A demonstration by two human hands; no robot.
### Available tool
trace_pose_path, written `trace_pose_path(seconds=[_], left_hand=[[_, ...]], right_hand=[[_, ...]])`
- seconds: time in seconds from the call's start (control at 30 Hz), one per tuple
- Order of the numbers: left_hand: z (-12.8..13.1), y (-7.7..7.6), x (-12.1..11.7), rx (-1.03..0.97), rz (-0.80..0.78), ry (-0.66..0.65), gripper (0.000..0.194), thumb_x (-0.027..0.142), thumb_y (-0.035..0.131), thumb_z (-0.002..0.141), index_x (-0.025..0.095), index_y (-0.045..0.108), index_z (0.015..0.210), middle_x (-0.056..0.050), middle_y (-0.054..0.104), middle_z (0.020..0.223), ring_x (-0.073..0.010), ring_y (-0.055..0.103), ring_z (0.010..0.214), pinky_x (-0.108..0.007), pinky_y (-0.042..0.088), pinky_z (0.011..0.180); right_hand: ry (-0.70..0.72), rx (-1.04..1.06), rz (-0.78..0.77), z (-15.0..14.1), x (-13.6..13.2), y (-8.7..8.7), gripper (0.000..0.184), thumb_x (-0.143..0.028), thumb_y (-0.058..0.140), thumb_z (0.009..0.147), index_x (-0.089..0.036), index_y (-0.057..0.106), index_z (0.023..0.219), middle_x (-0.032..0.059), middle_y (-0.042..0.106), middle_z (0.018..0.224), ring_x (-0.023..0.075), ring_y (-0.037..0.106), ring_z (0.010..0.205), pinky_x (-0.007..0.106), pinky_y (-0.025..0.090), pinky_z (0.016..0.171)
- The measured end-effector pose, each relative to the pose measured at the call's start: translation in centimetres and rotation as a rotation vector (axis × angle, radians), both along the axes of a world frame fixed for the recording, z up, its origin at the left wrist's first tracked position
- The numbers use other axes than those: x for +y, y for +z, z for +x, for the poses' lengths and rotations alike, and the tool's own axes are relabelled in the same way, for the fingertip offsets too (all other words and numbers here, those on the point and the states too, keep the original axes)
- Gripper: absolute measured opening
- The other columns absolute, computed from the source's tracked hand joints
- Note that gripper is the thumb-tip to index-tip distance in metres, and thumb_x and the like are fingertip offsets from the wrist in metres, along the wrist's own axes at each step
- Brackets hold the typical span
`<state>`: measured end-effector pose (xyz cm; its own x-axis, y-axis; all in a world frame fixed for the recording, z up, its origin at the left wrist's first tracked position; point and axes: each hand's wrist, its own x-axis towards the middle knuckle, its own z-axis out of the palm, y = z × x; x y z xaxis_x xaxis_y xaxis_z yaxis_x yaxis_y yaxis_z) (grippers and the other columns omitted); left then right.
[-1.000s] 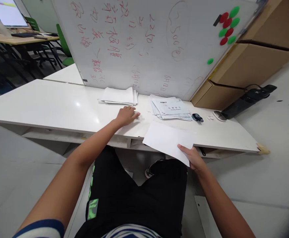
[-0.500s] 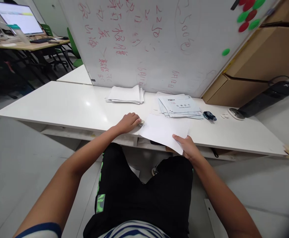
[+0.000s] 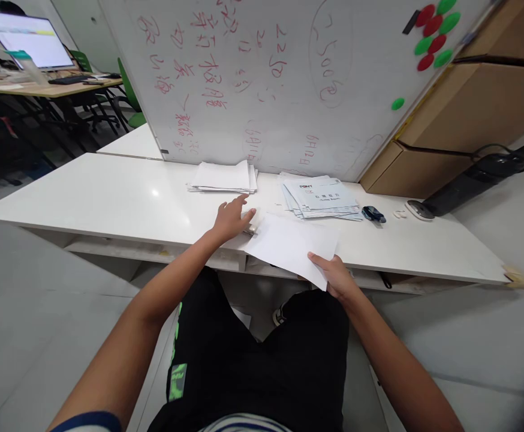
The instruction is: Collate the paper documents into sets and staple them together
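Note:
My right hand (image 3: 337, 276) pinches the near right corner of a white sheet of paper (image 3: 291, 240), thumb on top. The paper lies partly on the white table and overhangs its front edge. At the paper's left corner sits a small pale object with a metallic look (image 3: 250, 230); its kind is too small to tell. Just above and left of it is my left hand (image 3: 232, 219), fingers apart, holding nothing. Beyond that hand lies a stack of white papers (image 3: 221, 177). A pile of printed pale-blue reports (image 3: 322, 195) is behind the sheet.
A whiteboard (image 3: 289, 78) with red writing stands along the table's back. To the right are a dark watch-like item (image 3: 373, 214), white earbuds (image 3: 399, 213), a mouse (image 3: 419, 209), a black bottle (image 3: 473, 180) and cardboard boxes (image 3: 491, 108). Shelves run under the tabletop (image 3: 109, 198).
My left hand has lifted off the small pale object, spread its fingers and reached forward toward the white stack. My right hand still holds the sheet. The head view has shifted slightly.

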<state>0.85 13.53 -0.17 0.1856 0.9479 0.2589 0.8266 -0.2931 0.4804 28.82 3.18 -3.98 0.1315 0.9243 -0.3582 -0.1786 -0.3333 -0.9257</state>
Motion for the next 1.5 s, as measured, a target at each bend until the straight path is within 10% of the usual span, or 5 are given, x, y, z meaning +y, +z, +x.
trace_pose_path(seconds=[0.33,0.7,1.5], left_hand=[[0.2,-0.8,0.6,0.039,-0.099,0.014,0.057,0.045,0.029,0.094,0.016,0.036,0.143,-0.014,0.040,0.149,-0.0301,0.033,0.139,-0.049,0.027,0.112],[0.8,-0.7,1.4,0.171,-0.225,0.154,0.052,0.047,0.033,0.091,0.024,0.043,0.137,-0.013,0.034,0.153,-0.0364,0.018,0.144,-0.070,-0.009,0.108],[1.2,-0.6,3.3,0.110,-0.322,0.143,0.054,0.049,0.024,0.094,0.023,0.045,0.136,-0.010,0.026,0.157,-0.0328,0.008,0.147,-0.061,0.010,0.114]], right_hand=[[0.059,-0.009,0.005,-1.9,-0.6,-0.4,0.036,-0.032,0.080,0.066,-0.017,0.067,0.096,0.0106,0.073,0.107,0.0273,0.070,0.097,0.040,0.057,0.088],[0.161,0.028,-0.073,-2.8,-0.7,0.9,0.030,-0.027,0.077,0.068,-0.016,0.069,0.094,0.0095,0.075,0.097,0.0259,0.072,0.085,0.038,0.058,0.083],[0.174,-0.003,-0.119,-2.9,0.2,0.6,0.026,-0.026,0.075,0.071,-0.015,0.068,0.094,0.0099,0.075,0.096,0.0253,0.071,0.085,0.035,0.059,0.075]])
